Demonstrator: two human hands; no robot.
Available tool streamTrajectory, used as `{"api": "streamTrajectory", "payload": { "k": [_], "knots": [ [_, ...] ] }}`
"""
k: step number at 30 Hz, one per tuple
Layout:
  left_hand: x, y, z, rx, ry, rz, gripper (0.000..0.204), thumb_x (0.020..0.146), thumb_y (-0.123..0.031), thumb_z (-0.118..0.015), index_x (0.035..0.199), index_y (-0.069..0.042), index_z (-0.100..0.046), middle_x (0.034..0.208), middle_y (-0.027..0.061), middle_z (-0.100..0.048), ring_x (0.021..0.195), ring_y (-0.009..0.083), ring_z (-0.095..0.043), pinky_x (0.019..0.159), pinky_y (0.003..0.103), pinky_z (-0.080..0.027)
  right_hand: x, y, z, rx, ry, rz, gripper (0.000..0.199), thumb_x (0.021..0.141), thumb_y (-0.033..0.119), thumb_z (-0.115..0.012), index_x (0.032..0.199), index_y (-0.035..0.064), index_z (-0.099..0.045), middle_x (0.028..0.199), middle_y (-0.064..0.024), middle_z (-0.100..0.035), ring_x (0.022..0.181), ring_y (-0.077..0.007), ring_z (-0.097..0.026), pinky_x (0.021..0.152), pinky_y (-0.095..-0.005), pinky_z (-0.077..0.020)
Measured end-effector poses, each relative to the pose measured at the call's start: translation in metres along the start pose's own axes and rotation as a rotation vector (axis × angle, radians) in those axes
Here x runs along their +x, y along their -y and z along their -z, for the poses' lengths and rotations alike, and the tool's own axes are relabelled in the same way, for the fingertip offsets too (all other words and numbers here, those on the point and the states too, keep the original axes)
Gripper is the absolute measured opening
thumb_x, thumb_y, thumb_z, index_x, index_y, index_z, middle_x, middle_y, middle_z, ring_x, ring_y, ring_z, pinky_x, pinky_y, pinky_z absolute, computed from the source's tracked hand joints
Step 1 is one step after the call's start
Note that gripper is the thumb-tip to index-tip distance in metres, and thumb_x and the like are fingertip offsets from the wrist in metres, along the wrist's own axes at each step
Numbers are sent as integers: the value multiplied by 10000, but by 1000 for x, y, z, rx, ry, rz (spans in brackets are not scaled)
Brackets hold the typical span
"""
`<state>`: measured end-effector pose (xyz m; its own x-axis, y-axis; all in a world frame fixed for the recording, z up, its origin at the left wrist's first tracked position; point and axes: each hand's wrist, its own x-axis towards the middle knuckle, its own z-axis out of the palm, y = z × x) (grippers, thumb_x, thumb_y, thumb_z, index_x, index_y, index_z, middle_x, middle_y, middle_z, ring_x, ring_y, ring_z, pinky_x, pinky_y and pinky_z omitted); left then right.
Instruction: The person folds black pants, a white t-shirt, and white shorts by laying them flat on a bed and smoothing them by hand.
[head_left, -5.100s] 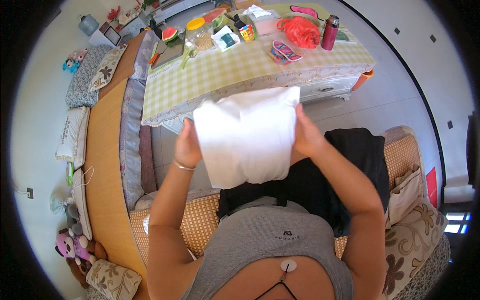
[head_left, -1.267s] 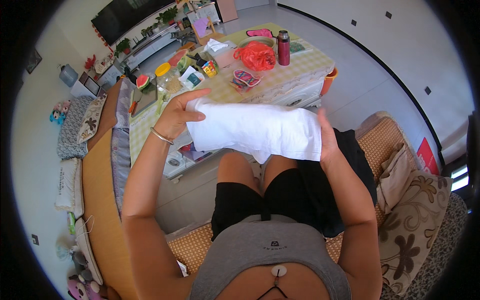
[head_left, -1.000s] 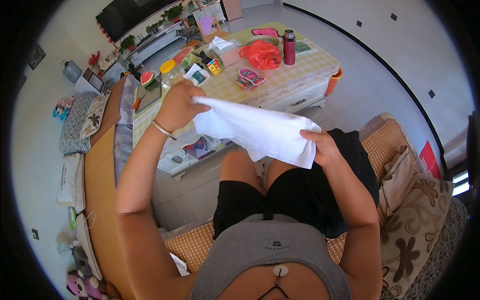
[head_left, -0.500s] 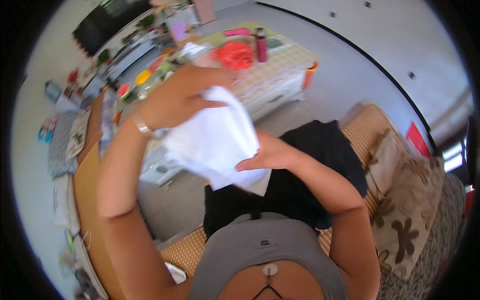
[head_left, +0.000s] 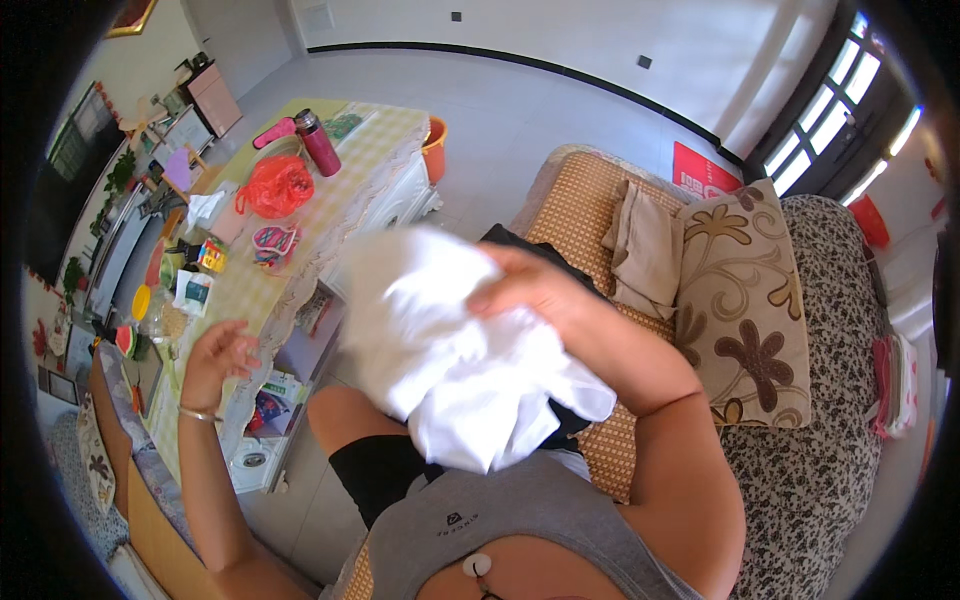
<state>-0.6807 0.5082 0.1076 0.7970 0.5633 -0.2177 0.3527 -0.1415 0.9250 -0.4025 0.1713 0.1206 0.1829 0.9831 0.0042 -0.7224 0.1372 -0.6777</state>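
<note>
A crumpled piece of white cloth (head_left: pixel 440 330) hangs in front of my chest, partly smeared by motion. What kind of item it is, I cannot tell. My right hand (head_left: pixel 520 285) grips its upper right side, thumb on top, while the lower folds droop over my lap. My left hand (head_left: pixel 222 355) is away from the cloth, raised beside the long edge of the coffee table (head_left: pixel 370 165), its fingers loosely apart and nothing in them. A bracelet circles my left wrist.
The table carries a dark red flask (head_left: pixel 318 145), a red plastic bag (head_left: pixel 277 187) and a yellow-lidded jar (head_left: pixel 160 315). An orange bin (head_left: pixel 434 150) stands behind it. To my right, a patterned cushion (head_left: pixel 745 310) and a folded beige cloth (head_left: pixel 645 245) lie on the woven-mat sofa (head_left: pixel 560 190).
My left hand has let go of the white cloth and moved left and down toward the table. My right hand keeps the cloth, which now hangs bunched. The view has turned right.
</note>
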Motion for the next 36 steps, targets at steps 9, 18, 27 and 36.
{"api": "streamTrajectory", "payload": {
  "k": [9,18,27,36],
  "knots": [
    [-34,159,28,-324,-240,270,280,884,-211,-605,1093,-34,-547,874,79,-655,664,140,-643,536,231,-512,-107,144,133,-202,-566,479,546,741,93,-536,1265,-28,-442,1108,-220,-596,972,-341,-624,846,-445,-533],
    [-129,314,62,-279,-472,609,242,864,-246,-610,976,-39,-555,758,91,-639,559,180,-621,468,270,-491,-233,74,392,-1355,-1619,-323,596,782,165,-661,1326,53,-446,1216,-165,-569,1128,-286,-533,934,-372,-438],
    [-278,378,82,-411,-686,566,138,867,-189,-548,801,-71,-577,753,64,-596,677,169,-605,603,294,-531,-155,44,424,-1952,-929,-870,312,820,142,-504,1108,40,-570,1220,-210,-536,1115,-350,-512,943,-421,-421],
    [-497,359,73,530,-1187,1063,320,781,-298,-678,893,1,-677,796,141,-674,712,253,-652,643,365,-508,-155,139,498,-1584,-1020,-661,362,852,176,-512,1203,97,-548,1277,-167,-521,1104,-283,-536,910,-370,-433]
  ]
}}
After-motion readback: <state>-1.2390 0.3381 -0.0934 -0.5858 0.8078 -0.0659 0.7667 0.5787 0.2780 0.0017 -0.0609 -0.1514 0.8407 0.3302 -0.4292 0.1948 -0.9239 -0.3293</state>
